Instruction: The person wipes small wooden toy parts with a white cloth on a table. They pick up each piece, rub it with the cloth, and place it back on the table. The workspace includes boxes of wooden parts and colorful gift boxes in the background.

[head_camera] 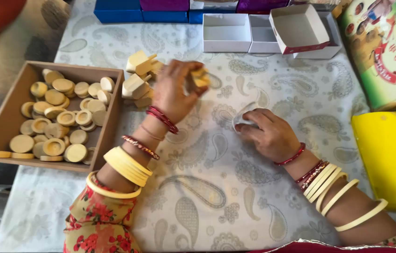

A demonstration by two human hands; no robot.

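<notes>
Head view, looking down on a table under a pale paisley cloth (pixel 207 197). Left hand (pixel 175 89) is raised over the cloth, fingers curled shut around a small pale wooden piece (pixel 201 78), blurred, so its exact shape is hard to tell. Just left of that hand sits a loose pile of wooden blocks (pixel 138 77), some wedge-like, resting on the cloth beside the tray. Right hand (pixel 267 133) lies low on the cloth near centre, fingers pinched closed on a small clear plastic pouch (pixel 244 117) that touches the cloth. Both wrists carry red and cream bangles. Far left, a brown wooden tray (pixel 6 117) holds many round wooden discs (pixel 59 119), heaped; a few discs rest on its near rim. Along the far edge stand open white cardboard boxes (pixel 228 33), with blue and purple boxes (pixel 123 11) behind. Right edge: a yellow plastic device (pixel 383 154), partly cut off, and a green printed carton (pixel 387 51) above it.
</notes>
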